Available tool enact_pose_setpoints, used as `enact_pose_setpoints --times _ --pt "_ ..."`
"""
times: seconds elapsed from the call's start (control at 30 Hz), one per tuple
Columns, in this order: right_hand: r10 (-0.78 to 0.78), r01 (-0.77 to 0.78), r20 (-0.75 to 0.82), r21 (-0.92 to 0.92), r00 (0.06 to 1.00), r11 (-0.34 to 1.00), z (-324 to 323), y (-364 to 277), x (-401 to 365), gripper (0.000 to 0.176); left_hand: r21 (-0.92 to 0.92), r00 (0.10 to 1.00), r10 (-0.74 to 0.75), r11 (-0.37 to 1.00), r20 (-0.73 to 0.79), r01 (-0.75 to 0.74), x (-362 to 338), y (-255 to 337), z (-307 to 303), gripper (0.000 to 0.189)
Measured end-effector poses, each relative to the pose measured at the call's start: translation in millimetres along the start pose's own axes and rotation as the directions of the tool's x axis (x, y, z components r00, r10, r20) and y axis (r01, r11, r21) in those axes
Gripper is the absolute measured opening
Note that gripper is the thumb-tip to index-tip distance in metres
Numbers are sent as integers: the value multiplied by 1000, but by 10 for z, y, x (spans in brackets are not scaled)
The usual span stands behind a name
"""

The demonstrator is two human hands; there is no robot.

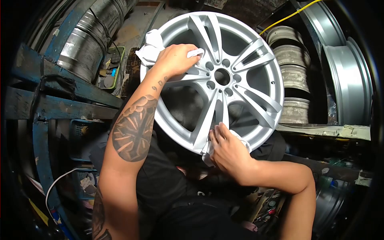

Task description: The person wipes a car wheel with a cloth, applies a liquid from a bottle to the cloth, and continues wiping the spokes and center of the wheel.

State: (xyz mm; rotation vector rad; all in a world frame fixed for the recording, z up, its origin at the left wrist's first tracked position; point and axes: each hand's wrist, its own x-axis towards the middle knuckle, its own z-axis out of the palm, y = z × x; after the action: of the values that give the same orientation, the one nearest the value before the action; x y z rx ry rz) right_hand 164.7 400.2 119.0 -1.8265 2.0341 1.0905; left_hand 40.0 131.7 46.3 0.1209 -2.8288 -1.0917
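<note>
A silver alloy wheel rim (203, 125) with paired spokes and a round centre hole lies tilted across my lap, its face toward me. My left hand (177, 60) is closed round a white cloth (149, 49) at the wheel's upper left. Part of that cloth pokes out by the fingertips near a spoke, and the rest hangs over the outer lip. At the lower edge, my right hand (231, 154) grips another white cloth (242, 140) against the wheel, by the bottom spoke. Its fingers are slightly blurred, and the palm is hidden.
Worn wheel barrels (294, 78) are stacked at the right, beside shiny silver wheels (352, 80) on a rack. Blue metal framing (64, 102) stands at the left, with a large metal cylinder (82, 50) behind it. A yellow cable (286, 18) crosses the top right. Blue baskets (82, 130) sit low left.
</note>
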Motion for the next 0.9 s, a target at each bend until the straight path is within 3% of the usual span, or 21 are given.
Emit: enact_pose_setpoints --times 0.03,0.1,0.13,0.23,0.3,0.37,0.4,0.5,0.57,0.63,0.7,0.73,0.8,0.83,0.9 --pt "-4 4 8 -22 1000 1000 -67 -9 -48 57 11 1000 2 1000 13 -2 -1 -9 -4 38" --pt "-45 -13 116 453 992 892 -78 261 58 51 21 1000 3 1000 25 -4 -6 -3 1 43" --pt "-1 -28 71 413 998 910 41 284 85 48 24 1000 5 1000 5 -5 -22 17 24 43" --pt "64 -46 -215 85 974 995 90 -27 -33 61 53 1000 8 999 -21 -7 -48 44 21 41" --pt "71 -30 -136 281 988 959 45 53 -43 69 68 1000 -8 998 2 8 -45 67 36 40" --pt "79 -65 -4 540 997 839 101 169 60 68 84 998 44 996 -34 -41 -69 92 97 34" --pt "140 -110 -35 439 990 892 122 122 33 68 109 995 81 991 -66 -73 -65 105 137 31" --pt "102 -82 -28 390 994 917 68 46 -98 67 171 981 176 972 -83 -160 -70 93 252 28" --pt "122 -90 -30 506 992 858 6 152 -147 63 214 955 264 949 -134 -233 -90 70 359 29" --pt "145 -73 -80 575 986 815 73 229 -213 64 334 954 299 903 -37 -270 -202 247 371 28" --pt "151 10 -179 677 972 736 28 394 -354 66 224 942 334 915 45 -335 -278 404 414 30" --pt "142 44 -191 731 971 681 -26 529 -425 66 21 960 277 960 32 -278 -360 498 473 30" --pt "142 121 -254 791 957 599 -35 843 -490 59 -125 975 200 974 96 -188 -452 705 502 28" --pt "178 149 -260 867 949 475 24 1026 -482 49 -210 983 139 971 123 -111 -494 828 503 25" --pt "234 348 -383 921 894 177 149 1316 -351 35 -625 989 50 779 140 49 -487 917 659 26"
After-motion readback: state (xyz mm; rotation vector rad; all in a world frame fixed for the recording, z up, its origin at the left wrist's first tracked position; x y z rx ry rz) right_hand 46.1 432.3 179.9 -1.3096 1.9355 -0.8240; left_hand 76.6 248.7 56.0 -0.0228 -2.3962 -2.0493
